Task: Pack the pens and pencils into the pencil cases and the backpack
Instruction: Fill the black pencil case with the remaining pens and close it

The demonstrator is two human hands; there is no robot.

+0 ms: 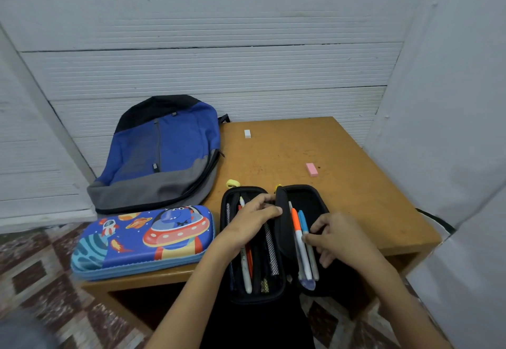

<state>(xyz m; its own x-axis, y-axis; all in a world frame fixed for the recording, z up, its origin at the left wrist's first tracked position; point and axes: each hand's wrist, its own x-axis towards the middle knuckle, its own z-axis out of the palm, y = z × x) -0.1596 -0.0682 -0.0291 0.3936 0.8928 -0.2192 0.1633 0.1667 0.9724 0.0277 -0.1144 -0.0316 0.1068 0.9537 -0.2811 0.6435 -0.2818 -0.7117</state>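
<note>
A black pencil case (pixel 309 198) lies open at the table's near edge. Its left half holds several pens and pencils (pixel 246 266) under mesh. My left hand (pixel 254 220) grips the case's upright middle flap (pixel 283 228). In the right half lie an orange pen, a blue pen (pixel 303 225) and others. My right hand (pixel 336 236) pinches those pens with fingertips. A closed blue space-print pencil case (pixel 142 241) sits to the left. Behind it lies a blue, black and grey backpack (pixel 164 154), zipped.
On the wooden table (pixel 356 189) lie a white eraser (pixel 247 133), a pink eraser (pixel 312 169) and a yellow sharpener (pixel 232 183) just behind the black case. White panel walls close in the back and right. Patterned floor lies below.
</note>
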